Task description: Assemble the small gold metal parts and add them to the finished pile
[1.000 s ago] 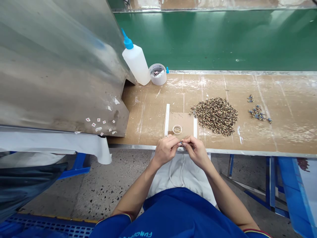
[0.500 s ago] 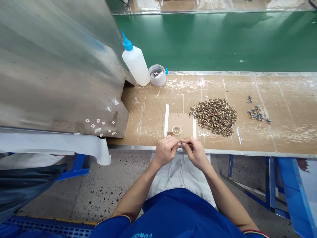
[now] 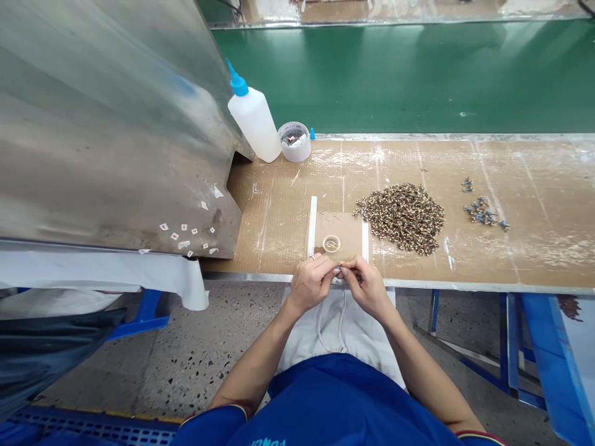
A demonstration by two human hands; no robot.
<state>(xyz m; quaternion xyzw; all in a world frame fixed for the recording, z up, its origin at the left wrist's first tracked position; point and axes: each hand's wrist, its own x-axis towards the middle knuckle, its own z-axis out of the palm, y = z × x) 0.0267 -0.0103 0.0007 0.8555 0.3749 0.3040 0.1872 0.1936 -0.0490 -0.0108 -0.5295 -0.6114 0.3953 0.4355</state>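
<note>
Above the cardboard-topped workbench (image 3: 279, 210), the left hand (image 3: 311, 286) and right hand (image 3: 369, 287) meet, both pinching a tiny blue-tipped part (image 3: 339, 267) beside a small round cup (image 3: 331, 244).

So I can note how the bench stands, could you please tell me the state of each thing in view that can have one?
Left hand: pinching a tiny blue-tipped part at the fingertips.
Right hand: pinching the same part.
White squeeze bottle: upright, blue nozzle on.
Round white container: open, scraps inside.
Small clear cup: open, standing on a cardboard pad.
Small speckled parts: loose in a heap.
</note>
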